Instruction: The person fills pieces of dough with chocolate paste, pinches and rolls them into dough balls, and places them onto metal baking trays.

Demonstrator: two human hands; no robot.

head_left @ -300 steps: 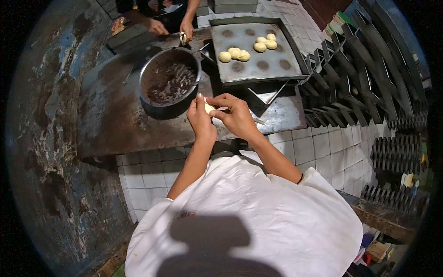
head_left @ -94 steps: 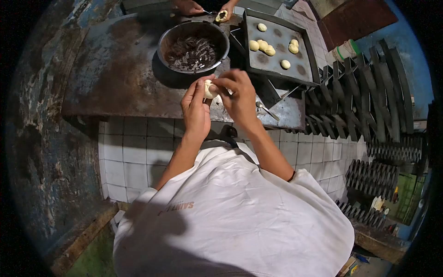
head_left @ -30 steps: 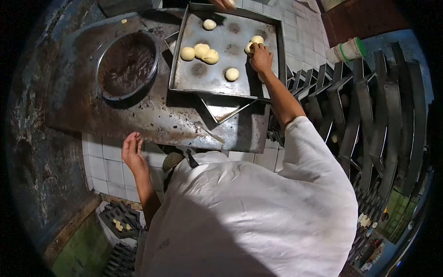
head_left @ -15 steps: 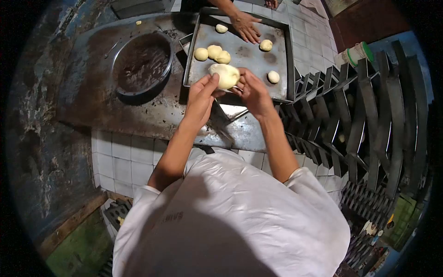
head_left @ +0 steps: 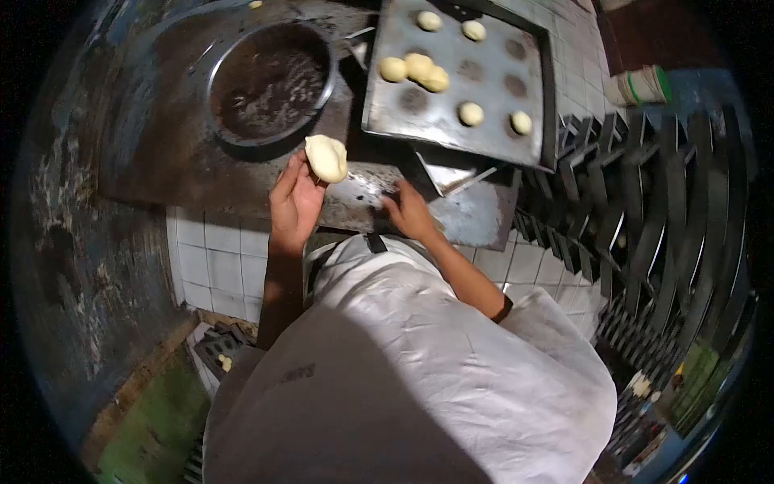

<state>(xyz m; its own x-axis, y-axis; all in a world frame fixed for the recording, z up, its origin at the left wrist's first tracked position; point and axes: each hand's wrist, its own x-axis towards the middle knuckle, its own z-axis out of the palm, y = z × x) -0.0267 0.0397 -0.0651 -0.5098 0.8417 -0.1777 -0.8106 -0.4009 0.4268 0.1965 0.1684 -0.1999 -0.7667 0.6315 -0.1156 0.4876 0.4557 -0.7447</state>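
My left hand [head_left: 297,198] is closed on a flattened, slightly cupped piece of pale yellow dough [head_left: 326,159], held up by its left edge just below the metal bowl [head_left: 331,77]. Dark brown filling [head_left: 270,89] lies in that bowl. My right hand [head_left: 411,211] holds nothing I can see; its thumb and fingers are apart, low over the table's front part. Beyond it is a metal baking tray [head_left: 439,129] with several dough balls; three of them [head_left: 418,68] sit touching in a row, and others [head_left: 471,114] stand singly.
A worn metal table [head_left: 153,153] carries the bowl and tray, with dark crumbs scattered about. Stacked dark metal trays [head_left: 637,210] crowd the right side. A white bucket with a green rim [head_left: 641,86] stands behind them. Grey blocks [head_left: 214,343] sit at lower left.
My right hand has let go of the dough and dropped lower. My left hand has carried the dough left, nearer the bowl. The other person's hand has left view; one more ball shows on the tray.
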